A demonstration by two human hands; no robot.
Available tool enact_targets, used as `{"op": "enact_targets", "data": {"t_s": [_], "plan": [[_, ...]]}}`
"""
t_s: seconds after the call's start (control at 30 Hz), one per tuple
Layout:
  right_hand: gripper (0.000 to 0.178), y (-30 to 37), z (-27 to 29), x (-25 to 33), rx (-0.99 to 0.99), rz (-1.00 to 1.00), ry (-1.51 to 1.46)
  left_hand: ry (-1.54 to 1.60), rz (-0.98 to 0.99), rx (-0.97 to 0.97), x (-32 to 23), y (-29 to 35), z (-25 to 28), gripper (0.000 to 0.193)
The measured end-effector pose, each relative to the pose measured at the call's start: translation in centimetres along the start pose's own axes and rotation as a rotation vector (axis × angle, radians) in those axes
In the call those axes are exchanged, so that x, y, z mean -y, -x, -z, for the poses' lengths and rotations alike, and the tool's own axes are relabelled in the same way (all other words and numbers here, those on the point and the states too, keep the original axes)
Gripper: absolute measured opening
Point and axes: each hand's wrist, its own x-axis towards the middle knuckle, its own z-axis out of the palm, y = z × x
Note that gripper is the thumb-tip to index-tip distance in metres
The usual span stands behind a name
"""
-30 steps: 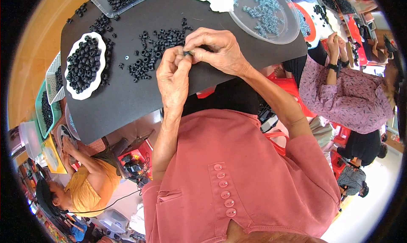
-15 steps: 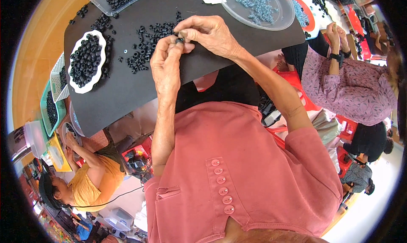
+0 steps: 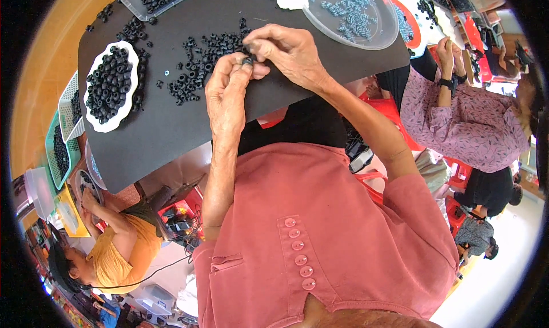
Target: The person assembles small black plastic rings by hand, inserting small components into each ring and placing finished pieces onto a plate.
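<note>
While the thumb and forefinger of the bare left hand [image 3: 227, 88] pinch it from either side, a small, dark, rounded piece [image 3: 247, 60] shows as a blackish spot with a dull sheen, mostly covered by the fingertips, so its full shape cannot be made out. It is held above the near edge of a loose spread of small, glossy black ring-shaped pieces [image 3: 200, 62] on a dark grey, flat-topped table [image 3: 160, 148]. The left forearm runs almost straight up from the person's body, palm turned inward, the other fingers curled behind the pinch. The bare right hand [image 3: 294, 56] comes in on a slant from the right, elbow out to the side, its knuckles uppermost and its fingers bent toward the thumb just beside the piece; whether those fingertips grip anything is impossible to tell. To the left of the spread sits a white, scalloped-edged plate [image 3: 107, 128] heaped with black ring-shaped pieces, and beyond the right hand lies a clear, round, shallow plastic tray [image 3: 366, 43] bearing small blue-grey pieces [image 3: 350, 13].
</note>
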Motion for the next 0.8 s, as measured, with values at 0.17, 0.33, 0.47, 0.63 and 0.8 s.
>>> {"op": "enact_targets", "data": {"t_s": [0.17,0.33,0.47,0.63,0.8], "plan": [[0.016,-0.1,1.2,-0.7,-0.224,0.115,0.388,0.208,-0.038,0.02,0.2,0.1,0.5,0.015],[0.02,-2.4,1.4,-0.1,-0.047,0.225,0.672,0.191,-0.009,0.006,0.1,0.2,0.6,0.015],[0.02,-4.1,1.3,-0.6,0.078,0.266,0.969,0.148,0.021,-0.003,-0.1,0.4,0.6,0.015],[0.023,-4.6,1.6,-0.7,0.087,0.222,0.988,0.153,0.017,-0.003,-0.1,0.3,0.5,0.015],[0.021,-2.2,1.5,1.4,0.069,-0.131,0.431,0.177,-0.024,-0.018,0.1,0.4,0.4,0.014]]}}
